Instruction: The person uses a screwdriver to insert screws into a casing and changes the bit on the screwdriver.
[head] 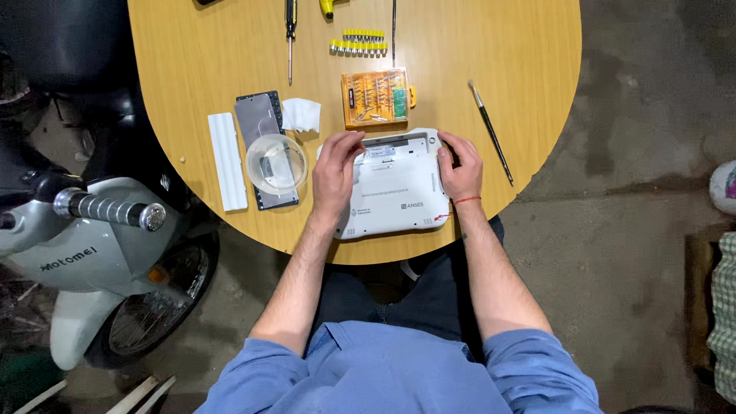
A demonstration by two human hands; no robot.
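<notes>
Gripping: white laptop (399,188), underside up, on the counter (192,61).
Left hand (335,170): clasps its left edge.
Right hand (461,167): clasps its right edge.

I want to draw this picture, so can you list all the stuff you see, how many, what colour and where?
Table: one, round, wooden.
Small laptop: one, white, upside down at the near table edge.
Bit case: one, orange, behind the laptop.
Bit row: one, yellow, far side.
Screwdriver: one, black-handled, far side.
Brush: one, thin, right of the laptop.
Bowl: one, clear, on a dark panel.
White strip: one, left of the panel.
Cloth: one, white, beside the panel.
Scooter: one, pale grey, on the floor at left.
Left hand and right hand: on the laptop's sides.
</notes>
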